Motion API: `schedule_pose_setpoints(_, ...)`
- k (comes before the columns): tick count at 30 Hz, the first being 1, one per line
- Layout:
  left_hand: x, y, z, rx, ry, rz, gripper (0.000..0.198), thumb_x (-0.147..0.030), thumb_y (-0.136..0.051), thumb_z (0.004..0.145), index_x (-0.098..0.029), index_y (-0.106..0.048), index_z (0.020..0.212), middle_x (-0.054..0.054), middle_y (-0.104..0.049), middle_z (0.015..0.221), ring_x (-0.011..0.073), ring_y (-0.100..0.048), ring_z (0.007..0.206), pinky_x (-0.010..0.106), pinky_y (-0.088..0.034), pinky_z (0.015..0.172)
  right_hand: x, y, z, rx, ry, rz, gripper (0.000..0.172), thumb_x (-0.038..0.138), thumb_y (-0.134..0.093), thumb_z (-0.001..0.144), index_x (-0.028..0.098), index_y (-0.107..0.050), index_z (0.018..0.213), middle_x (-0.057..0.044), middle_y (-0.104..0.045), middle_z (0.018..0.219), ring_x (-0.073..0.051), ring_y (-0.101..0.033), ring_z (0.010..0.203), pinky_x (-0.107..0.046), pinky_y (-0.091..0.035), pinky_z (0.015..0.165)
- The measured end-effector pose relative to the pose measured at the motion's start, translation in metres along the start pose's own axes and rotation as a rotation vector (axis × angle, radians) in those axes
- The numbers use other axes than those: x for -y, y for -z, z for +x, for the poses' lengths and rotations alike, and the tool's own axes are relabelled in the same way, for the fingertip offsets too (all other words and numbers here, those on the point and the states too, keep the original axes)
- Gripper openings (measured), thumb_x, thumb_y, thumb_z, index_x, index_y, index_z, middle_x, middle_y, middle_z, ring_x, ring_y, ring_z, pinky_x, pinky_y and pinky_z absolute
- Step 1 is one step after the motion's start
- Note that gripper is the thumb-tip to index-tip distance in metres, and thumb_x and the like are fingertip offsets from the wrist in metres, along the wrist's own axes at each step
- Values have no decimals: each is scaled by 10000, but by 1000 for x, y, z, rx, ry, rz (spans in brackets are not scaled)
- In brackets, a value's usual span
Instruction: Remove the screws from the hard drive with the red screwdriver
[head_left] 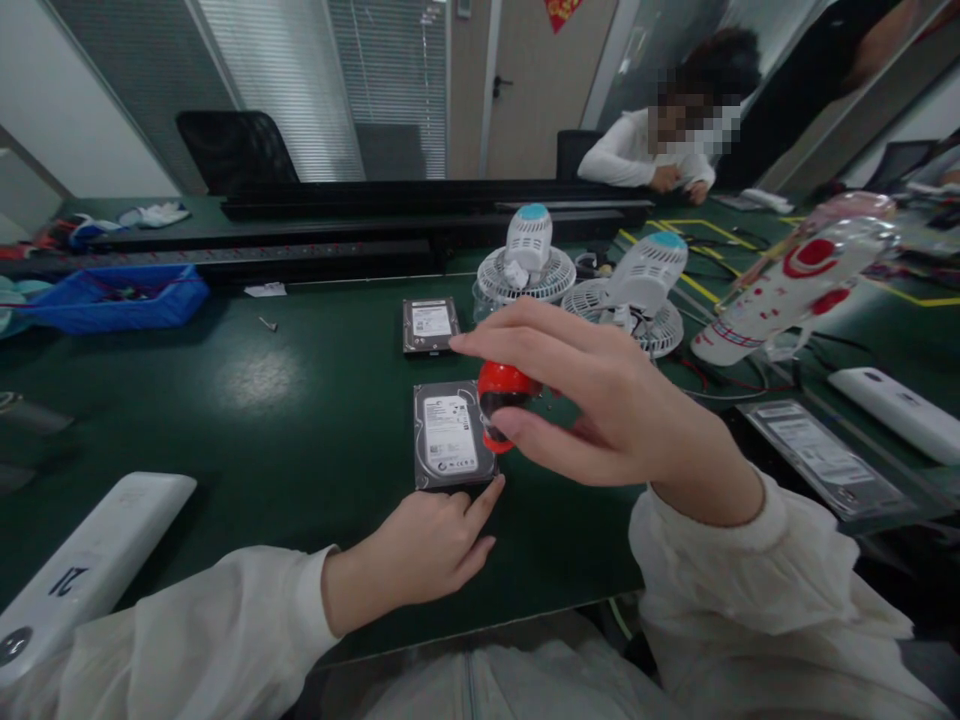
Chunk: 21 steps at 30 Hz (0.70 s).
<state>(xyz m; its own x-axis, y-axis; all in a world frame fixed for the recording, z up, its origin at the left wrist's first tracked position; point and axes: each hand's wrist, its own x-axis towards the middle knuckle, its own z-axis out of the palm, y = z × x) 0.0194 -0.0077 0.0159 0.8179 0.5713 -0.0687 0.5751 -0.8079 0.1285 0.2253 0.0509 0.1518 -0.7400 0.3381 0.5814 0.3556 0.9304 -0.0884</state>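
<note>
A hard drive [452, 432] with a white label lies flat on the green table in front of me. My left hand [427, 540] rests against its near edge. The index finger is stretched to the near right corner, and the thumb stands apart from it. Over the drive's right side, my right hand [577, 395] is closed around a red-and-black screwdriver [501, 400]. Its handle is seen nearly end-on, and the tip is hidden. Just beyond lies a second, similar hard drive [430, 325], close behind the right index fingertip.
Two white fans [529, 240] stand behind my right hand. A blue tray [124, 298] sits at the far left, with a small screw [268, 324] nearer. White devices lie left [97, 560] and right [900, 410]. Another drive [829, 455] lies right; a person [637, 150] sits opposite.
</note>
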Motion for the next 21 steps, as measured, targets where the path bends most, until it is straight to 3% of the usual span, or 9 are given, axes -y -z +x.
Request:
schedule_pose_setpoints(3,0,-1,0,11,3,6,614,-360,-408,1068,-22,-366,1578,130,-742,926,280,-750,809,406,-616,698,2,1,-1,-18,11,85,418,199,-442,1017,67,-532,1404,-120,-689,1191,-195,-645,1179,-373,-564,961)
schedule_pose_setpoints(6,1,-2,0,6,4,1,619,-366,-406,1069,-24,-360,1582,131,-742,943,276,-750,824,405,-618,714,2,-1,-1,-39,-27,22,401,287,-531,1033,65,-570,1365,-84,-703,1043,-162,-671,973,-320,-561,822)
schedule_pose_setpoints(9,1,-2,0,-2,5,0,617,-366,-406,1068,-29,-359,1583,136,-743,967,279,-750,842,410,-619,724,0,-3,0,-23,-25,-57,518,453,-571,1023,57,-588,1357,-112,-695,1076,-167,-653,883,-295,-524,690)
schedule_pose_setpoints(13,1,-3,1,-7,3,3,617,-363,-401,1068,-19,-363,1578,137,-741,950,285,-748,833,417,-618,713,0,-3,0,1,0,12,484,313,-456,1054,42,-507,1451,-162,-663,1257,-209,-656,1092,-347,-566,813)
schedule_pose_setpoints(15,1,-3,1,-9,-1,2,619,-361,-401,1067,-20,-357,1582,136,-740,947,282,-747,827,413,-617,709,1,-2,-1,-16,-8,43,444,246,-461,1043,44,-510,1436,-145,-680,1237,-201,-655,1139,-346,-560,873)
schedule_pose_setpoints(21,1,-3,0,-7,9,-6,619,-366,-414,1065,-37,-354,1587,136,-746,974,274,-748,835,400,-615,714,1,-1,0,-31,-42,-50,471,423,-605,1008,65,-584,1312,-92,-729,1076,-140,-665,849,-259,-470,679)
